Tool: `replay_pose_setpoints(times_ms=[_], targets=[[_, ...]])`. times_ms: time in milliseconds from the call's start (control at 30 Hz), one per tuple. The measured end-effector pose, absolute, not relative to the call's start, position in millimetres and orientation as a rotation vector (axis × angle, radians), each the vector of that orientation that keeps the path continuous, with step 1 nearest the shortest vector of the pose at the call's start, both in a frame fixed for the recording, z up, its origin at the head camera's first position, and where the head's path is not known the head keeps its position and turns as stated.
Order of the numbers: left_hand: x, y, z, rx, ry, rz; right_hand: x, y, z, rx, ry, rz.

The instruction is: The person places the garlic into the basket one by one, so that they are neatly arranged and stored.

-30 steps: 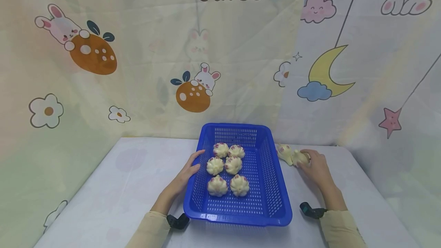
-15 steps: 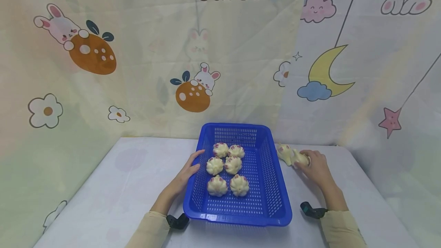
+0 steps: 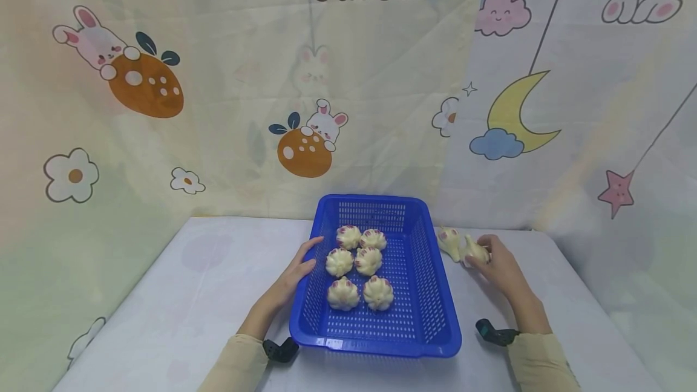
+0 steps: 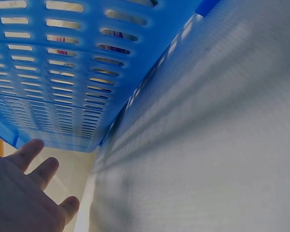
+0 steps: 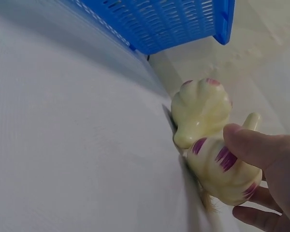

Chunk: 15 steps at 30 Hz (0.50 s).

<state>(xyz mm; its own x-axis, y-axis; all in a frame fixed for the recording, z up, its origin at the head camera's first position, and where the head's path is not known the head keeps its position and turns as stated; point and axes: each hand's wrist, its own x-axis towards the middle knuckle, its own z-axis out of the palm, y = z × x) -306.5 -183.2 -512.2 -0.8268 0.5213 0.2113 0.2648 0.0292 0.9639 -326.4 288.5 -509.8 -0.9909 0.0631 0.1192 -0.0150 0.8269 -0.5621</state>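
My right hand (image 3: 502, 266) pinches a garlic bulb (image 5: 224, 171) between thumb and fingers, low at the table's right. Purple streaks mark its pale skin, and its stem points up. A second garlic bulb (image 5: 201, 112) lies right beside it, nearer the basket. The left hand (image 3: 291, 274) rests against the left rim of a blue plastic basket (image 3: 443, 295); in the left wrist view, several of its fingers (image 4: 44, 171) extend loosely outside the wall. Inside the basket, several garlic bulbs (image 3: 369, 261) sit in pairs on the left and middle.
The white table (image 3: 229, 295) carries the basket at its middle. A printed cloth curtain (image 3: 245, 138) hangs close behind the basket and the two bulbs on the right. Dark wrist cameras (image 3: 497, 333) are strapped to both wrists.
My right hand shifts the outer garlic bulb slightly, its stem turning upward and away from the other bulb. My left hand and the basket stay in place.
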Motion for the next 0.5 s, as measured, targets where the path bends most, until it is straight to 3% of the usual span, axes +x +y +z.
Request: replay_pose_setpoints(times_ms=[500], targets=[[-306.4,-183.6,-512.4,0.794,2.104,1.883,-320.0,292.8,-504.5,0.145,-2.923,0.813]])
